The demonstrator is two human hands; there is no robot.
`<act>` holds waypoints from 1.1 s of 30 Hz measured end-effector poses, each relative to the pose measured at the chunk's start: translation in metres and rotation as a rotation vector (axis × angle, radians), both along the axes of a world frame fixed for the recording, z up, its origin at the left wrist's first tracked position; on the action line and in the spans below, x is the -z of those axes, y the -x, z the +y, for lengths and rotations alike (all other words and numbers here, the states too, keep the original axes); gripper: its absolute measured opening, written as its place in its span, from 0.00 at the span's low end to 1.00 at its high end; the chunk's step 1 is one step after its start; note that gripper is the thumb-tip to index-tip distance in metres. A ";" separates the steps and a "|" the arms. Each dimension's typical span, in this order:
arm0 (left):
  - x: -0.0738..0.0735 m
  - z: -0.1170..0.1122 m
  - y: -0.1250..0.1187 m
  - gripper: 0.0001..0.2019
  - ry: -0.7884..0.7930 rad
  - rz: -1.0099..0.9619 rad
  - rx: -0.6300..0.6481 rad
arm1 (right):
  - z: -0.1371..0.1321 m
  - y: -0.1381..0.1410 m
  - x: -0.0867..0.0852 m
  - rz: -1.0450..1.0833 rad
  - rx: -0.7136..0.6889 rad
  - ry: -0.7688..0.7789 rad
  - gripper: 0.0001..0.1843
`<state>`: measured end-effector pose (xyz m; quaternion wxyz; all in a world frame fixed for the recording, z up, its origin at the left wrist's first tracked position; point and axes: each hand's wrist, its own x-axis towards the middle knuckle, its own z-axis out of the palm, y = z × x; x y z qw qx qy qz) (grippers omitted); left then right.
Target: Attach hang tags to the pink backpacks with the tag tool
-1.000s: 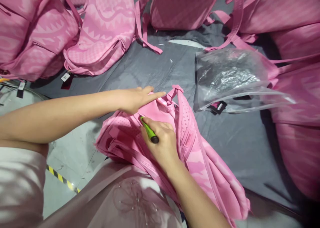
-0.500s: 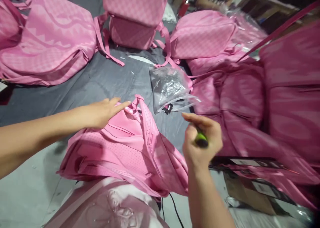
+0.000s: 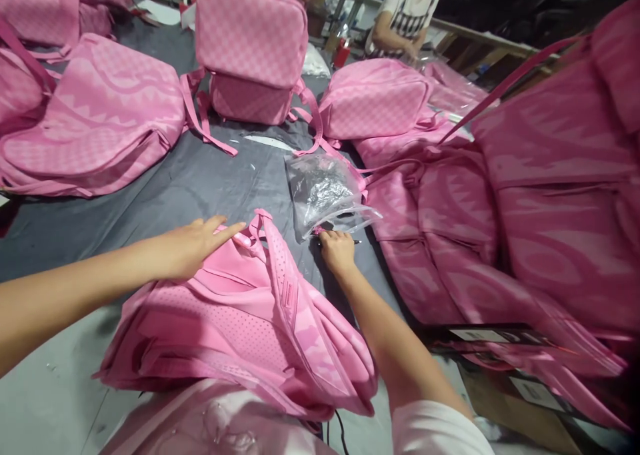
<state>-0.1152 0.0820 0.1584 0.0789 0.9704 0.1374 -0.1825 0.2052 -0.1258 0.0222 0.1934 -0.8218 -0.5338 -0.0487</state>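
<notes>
A pink backpack (image 3: 240,315) lies in front of me, its perforated back panel and shoulder straps turned up. My left hand (image 3: 193,245) rests on its top edge beside the strap loop, fingers stretched out. My right hand (image 3: 339,250) is down on the grey cover, fingers closed, at the mouth of a clear plastic bag (image 3: 323,188). A thin black pen-like thing (image 3: 357,242) pokes out beside that hand. Small pink and dark bits (image 3: 319,230) show at its fingertips. What the fingers pinch is hidden, and the green-handled tool is not visible.
Several pink backpacks stand around the grey-covered table (image 3: 200,175): a patterned one (image 3: 100,115) at left, a checked one (image 3: 253,35) behind, and a pile (image 3: 560,195) close on the right with hanging tags (image 3: 480,336). Across the table, another person (image 3: 400,25) handles plastic wrapping.
My right hand, which held a green and black tool in the air, has moved left and down to the plastic bag's mouth. My left hand stays on the backpack. The camera view has shifted.
</notes>
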 end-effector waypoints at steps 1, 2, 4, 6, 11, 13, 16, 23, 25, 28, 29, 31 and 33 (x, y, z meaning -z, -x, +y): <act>0.000 0.000 -0.001 0.47 0.004 0.006 -0.002 | -0.001 -0.003 0.002 0.004 0.003 -0.008 0.11; -0.001 0.000 -0.001 0.48 0.010 0.011 -0.005 | -0.002 -0.006 0.004 0.007 0.003 -0.020 0.11; -0.002 0.002 -0.001 0.48 0.028 0.018 -0.018 | -0.007 -0.010 0.000 0.001 0.006 -0.062 0.09; -0.005 0.004 0.000 0.48 0.063 0.028 -0.042 | -0.017 -0.008 -0.014 -0.026 0.035 -0.141 0.11; -0.023 -0.013 0.001 0.37 0.204 -0.293 -0.091 | -0.044 0.055 -0.078 -0.134 0.005 -0.512 0.16; -0.032 -0.031 -0.003 0.28 0.367 -0.566 -0.182 | -0.049 0.094 -0.105 -0.171 -0.208 -0.611 0.20; -0.037 -0.056 -0.011 0.25 0.888 -0.664 -0.351 | -0.047 0.142 -0.131 -0.200 -0.481 -0.567 0.23; -0.032 -0.073 0.019 0.04 0.750 -0.907 -0.402 | -0.036 0.174 -0.145 0.067 -0.483 -0.461 0.29; -0.030 -0.079 0.030 0.01 0.563 -1.064 -0.298 | -0.033 0.182 -0.153 0.166 -0.423 -0.467 0.25; -0.021 -0.081 0.044 0.02 0.483 -1.195 -0.149 | -0.027 0.193 -0.164 0.135 -0.473 -0.362 0.09; -0.016 -0.079 0.050 0.01 0.453 -1.196 -0.141 | -0.025 0.195 -0.165 0.119 -0.466 -0.327 0.07; -0.004 -0.071 0.067 0.11 0.340 -1.133 -0.226 | -0.021 0.196 -0.163 0.134 -0.382 -0.282 0.07; 0.010 -0.061 0.087 0.28 0.235 -0.993 -0.397 | -0.015 0.197 -0.157 0.210 -0.301 -0.243 0.07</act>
